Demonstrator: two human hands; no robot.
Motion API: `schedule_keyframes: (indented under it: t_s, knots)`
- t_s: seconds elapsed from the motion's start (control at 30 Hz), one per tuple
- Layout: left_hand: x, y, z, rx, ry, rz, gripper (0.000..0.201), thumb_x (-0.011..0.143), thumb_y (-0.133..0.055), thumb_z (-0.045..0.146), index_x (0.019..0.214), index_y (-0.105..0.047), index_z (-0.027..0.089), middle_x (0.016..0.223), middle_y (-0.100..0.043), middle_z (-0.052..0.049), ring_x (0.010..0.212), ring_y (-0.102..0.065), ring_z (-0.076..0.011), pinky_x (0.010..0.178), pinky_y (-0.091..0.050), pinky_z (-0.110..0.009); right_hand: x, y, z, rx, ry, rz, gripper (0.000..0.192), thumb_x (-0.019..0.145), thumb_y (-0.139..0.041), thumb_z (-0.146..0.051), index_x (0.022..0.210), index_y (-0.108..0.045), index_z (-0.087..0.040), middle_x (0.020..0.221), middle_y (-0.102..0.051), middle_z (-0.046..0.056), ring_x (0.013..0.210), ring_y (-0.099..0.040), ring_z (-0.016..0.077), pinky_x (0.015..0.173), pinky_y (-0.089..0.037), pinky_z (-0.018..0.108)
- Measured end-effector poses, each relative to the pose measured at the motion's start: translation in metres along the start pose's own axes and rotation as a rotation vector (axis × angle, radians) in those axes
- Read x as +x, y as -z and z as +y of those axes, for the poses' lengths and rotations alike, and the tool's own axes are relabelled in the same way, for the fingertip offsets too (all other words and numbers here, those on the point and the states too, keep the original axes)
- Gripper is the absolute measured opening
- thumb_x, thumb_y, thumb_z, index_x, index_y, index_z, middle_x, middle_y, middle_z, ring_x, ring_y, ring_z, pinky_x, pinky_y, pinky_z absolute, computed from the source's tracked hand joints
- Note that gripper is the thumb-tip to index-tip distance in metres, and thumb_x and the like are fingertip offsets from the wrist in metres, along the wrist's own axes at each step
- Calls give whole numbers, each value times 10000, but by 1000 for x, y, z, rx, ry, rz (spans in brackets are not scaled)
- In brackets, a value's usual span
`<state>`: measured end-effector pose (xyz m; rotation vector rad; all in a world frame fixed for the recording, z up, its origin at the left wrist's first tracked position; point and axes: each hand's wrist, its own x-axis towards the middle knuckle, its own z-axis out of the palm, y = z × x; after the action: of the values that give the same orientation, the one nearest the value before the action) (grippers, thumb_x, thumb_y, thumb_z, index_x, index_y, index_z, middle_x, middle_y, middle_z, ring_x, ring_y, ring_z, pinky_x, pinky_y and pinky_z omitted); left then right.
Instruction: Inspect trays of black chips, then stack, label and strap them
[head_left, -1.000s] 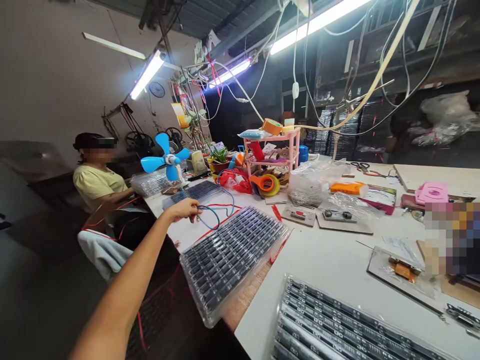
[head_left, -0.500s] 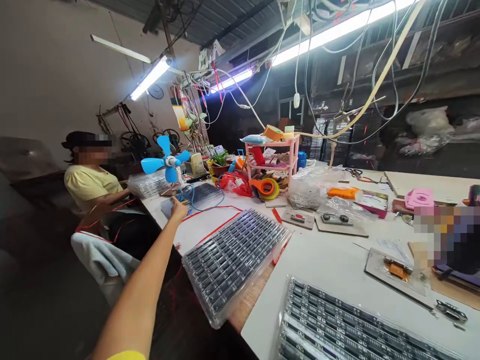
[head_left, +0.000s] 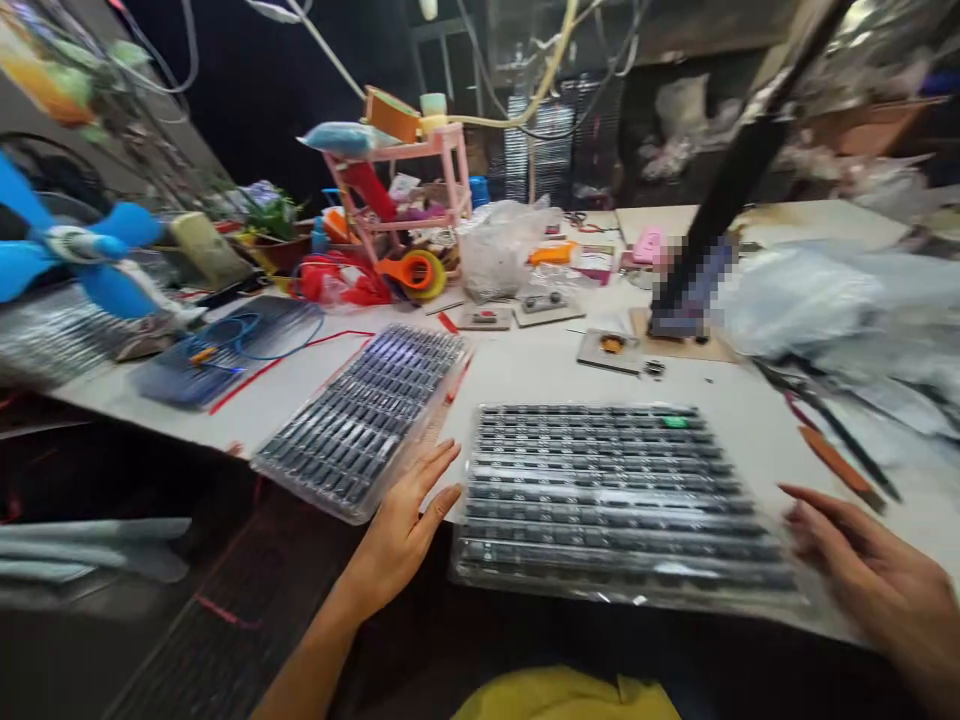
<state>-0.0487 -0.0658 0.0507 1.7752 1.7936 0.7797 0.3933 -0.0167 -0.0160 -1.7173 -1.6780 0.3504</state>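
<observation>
A clear plastic tray of dark parts in rows (head_left: pixel 615 490) lies in front of me on the white table (head_left: pixel 540 370), wrapped in film. My left hand (head_left: pixel 409 525) is at its left edge, fingers apart and holding nothing. My right hand (head_left: pixel 862 570) is at its right edge, fingers spread, also holding nothing. Whether either hand touches the tray is unclear through the blur. A second tray of the same kind (head_left: pixel 367 415) lies at an angle to the left, overhanging the table's near edge.
A blue fan (head_left: pixel 82 250) stands at far left beside a blue and red cable (head_left: pixel 247 335) on a dark tray. A pink shelf rack (head_left: pixel 405 190), tape rolls (head_left: pixel 416 272), plastic bags (head_left: pixel 502 240), small jigs (head_left: pixel 547 305) and a dark slanted post (head_left: pixel 720 200) crowd the back.
My left arm has pulled back from the blue cable near the fan to the near tray. My view has swung down and right. My right hand has come into view.
</observation>
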Motion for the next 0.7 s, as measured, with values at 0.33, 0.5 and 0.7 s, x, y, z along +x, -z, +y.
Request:
schedule_keyframes:
  t_s: [0.33, 0.5, 0.7]
  knots:
    - [45, -64, -17, 185, -39, 70, 552, 877, -349, 376, 1359, -456, 131, 1454, -404, -125, 1378, -317, -240, 1136, -216, -490, 7, -32, -30, -330, 308, -9, 433, 960, -295, -322, 1279, -553, -185, 1235, -615, 101, 1078, -536, 285, 824, -454, 473]
    - [65, -59, -15, 164, -48, 140, 529, 866, -393, 438, 1294, -537, 161, 1391, -499, -86, 1352, -366, -236, 1139, -255, -424, 9, -40, -32, -333, 284, 6, 439, 983, -273, -305, 1334, -494, -165, 1355, -525, 100, 1204, -467, 248, 901, -401, 436]
    - [51, -59, -21, 175, -80, 105, 585, 871, -377, 473, 1343, -492, 148, 1416, -469, -88, 1381, -309, -242, 1156, -209, -426, 8, -33, -31, -357, 315, -69, 445, 982, -277, -287, 1345, -480, -129, 1378, -496, 125, 1254, -437, 244, 958, -362, 426]
